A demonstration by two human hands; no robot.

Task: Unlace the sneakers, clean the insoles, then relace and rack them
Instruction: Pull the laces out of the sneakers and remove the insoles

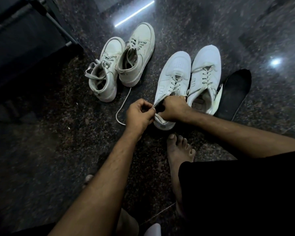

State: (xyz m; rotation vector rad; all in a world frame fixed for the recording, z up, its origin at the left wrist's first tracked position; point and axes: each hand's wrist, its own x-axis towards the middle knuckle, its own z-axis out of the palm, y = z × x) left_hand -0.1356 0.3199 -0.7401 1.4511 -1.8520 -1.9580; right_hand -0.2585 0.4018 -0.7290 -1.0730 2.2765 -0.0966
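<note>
Lying toe-away on the dark floor (41, 142), low white sneaker (174, 74): long axis runs straight out from the person. Left hand (140, 113) pinches the heel collar; right hand (173, 108), equally near, is tucked into the opening, grasp unclear.

Looks like a home entryway: polished dark speckled granite floor (41, 150), black metal-framed rack (24, 40) at 10 o'clock.

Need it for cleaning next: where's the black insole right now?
The black insole lies flat on the floor at the right of the head view, just right of the rightmost white sneaker, untouched by either hand.
</note>
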